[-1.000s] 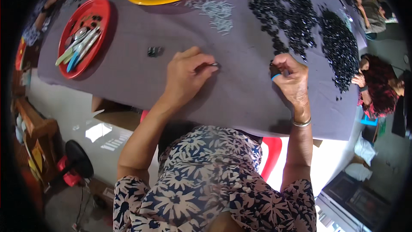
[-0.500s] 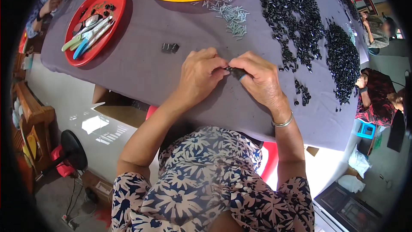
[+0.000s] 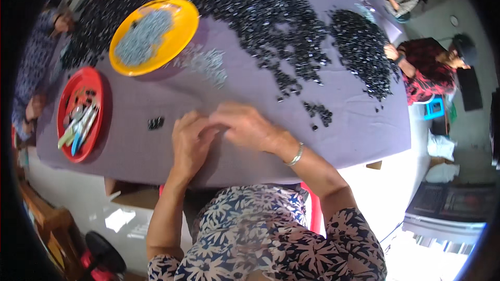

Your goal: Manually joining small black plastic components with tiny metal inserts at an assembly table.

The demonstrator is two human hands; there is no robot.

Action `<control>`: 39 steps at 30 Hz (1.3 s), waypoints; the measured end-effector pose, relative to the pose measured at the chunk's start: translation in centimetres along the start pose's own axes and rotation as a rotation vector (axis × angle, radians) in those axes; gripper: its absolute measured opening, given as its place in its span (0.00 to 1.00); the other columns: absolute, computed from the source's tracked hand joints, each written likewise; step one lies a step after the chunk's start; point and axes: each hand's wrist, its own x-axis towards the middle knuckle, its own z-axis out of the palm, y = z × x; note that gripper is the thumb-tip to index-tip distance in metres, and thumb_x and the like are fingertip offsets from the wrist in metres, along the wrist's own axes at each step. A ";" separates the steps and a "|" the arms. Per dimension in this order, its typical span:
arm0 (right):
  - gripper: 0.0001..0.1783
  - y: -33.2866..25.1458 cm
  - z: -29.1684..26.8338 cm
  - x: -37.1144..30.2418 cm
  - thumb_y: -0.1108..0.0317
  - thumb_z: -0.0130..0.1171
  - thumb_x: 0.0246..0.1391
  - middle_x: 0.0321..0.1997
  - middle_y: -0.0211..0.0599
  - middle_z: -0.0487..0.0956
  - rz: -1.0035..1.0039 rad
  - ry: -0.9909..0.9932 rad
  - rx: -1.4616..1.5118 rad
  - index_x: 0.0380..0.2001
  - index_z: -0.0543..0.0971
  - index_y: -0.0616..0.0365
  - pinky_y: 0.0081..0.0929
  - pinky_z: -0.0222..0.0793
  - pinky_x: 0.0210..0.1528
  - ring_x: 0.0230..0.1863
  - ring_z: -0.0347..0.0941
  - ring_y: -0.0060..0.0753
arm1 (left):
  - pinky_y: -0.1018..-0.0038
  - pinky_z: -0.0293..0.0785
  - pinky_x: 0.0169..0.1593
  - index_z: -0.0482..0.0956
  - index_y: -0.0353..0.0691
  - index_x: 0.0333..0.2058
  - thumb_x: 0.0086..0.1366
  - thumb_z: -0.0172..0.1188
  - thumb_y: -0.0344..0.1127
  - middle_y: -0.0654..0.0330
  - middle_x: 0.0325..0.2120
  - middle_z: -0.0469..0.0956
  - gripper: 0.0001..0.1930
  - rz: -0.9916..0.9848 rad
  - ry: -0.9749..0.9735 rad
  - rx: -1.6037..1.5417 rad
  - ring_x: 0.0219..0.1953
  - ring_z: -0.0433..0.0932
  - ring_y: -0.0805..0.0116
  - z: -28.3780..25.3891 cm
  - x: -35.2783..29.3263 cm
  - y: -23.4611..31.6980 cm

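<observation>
Over the grey-purple tablecloth, my left hand (image 3: 190, 141) and my right hand (image 3: 247, 129) meet at their fingertips. The left fingers are pinched together, facing the right hand. Motion smears the right hand, whose fingers curl in against the left ones. Whatever sits between the fingertips is hidden. A short row of small black pieces (image 3: 155, 123) lies just left of my left hand. Beyond my hands, thin pale grey pins (image 3: 211, 66) are scattered beside a yellow plate (image 3: 182, 31) heaped with more of them.
A red tray (image 3: 99, 125) with several handled tools stands at the left. Large heaps of small black pieces (image 3: 271, 15) cover the far side, with another heap (image 3: 362, 47) at the right. Other people sit at the left (image 3: 34, 62) and right (image 3: 424, 67) sides.
The view has swung, so the plate, tray and heaps appear shifted left. The right hand has rolled over the left fingertips, and the dark item between the fingers no longer shows.
</observation>
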 end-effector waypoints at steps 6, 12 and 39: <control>0.13 1.1 0.5 -0.5 0.84 0.56 0.38 0.33 0.42 0.73 -0.061 0.046 -0.030 0.31 0.75 0.62 0.40 0.71 0.44 0.39 0.73 0.48 | 0.64 0.64 0.37 0.81 0.42 0.31 0.49 0.67 0.26 0.61 0.26 0.74 0.08 -0.002 -0.010 -0.050 0.33 0.74 0.58 0.1 0.5 0.3; 0.14 1.8 1.0 0.0 0.83 0.54 0.41 0.35 0.42 0.73 -0.040 -0.008 0.103 0.35 0.75 0.62 0.42 0.69 0.42 0.40 0.73 0.50 | 0.65 0.69 0.42 0.80 0.39 0.42 0.47 0.64 0.20 0.57 0.30 0.76 0.20 -0.177 0.011 -0.172 0.35 0.76 0.56 -0.5 0.7 1.5; 0.08 1.5 -0.5 2.6 0.71 0.62 0.41 0.31 0.44 0.82 0.543 -0.231 0.074 0.29 0.79 0.59 0.43 0.73 0.38 0.37 0.80 0.49 | 0.71 0.73 0.45 0.71 0.37 0.60 0.45 0.69 0.17 0.59 0.30 0.76 0.39 -0.232 -0.082 -0.177 0.34 0.76 0.65 0.4 0.2 -0.7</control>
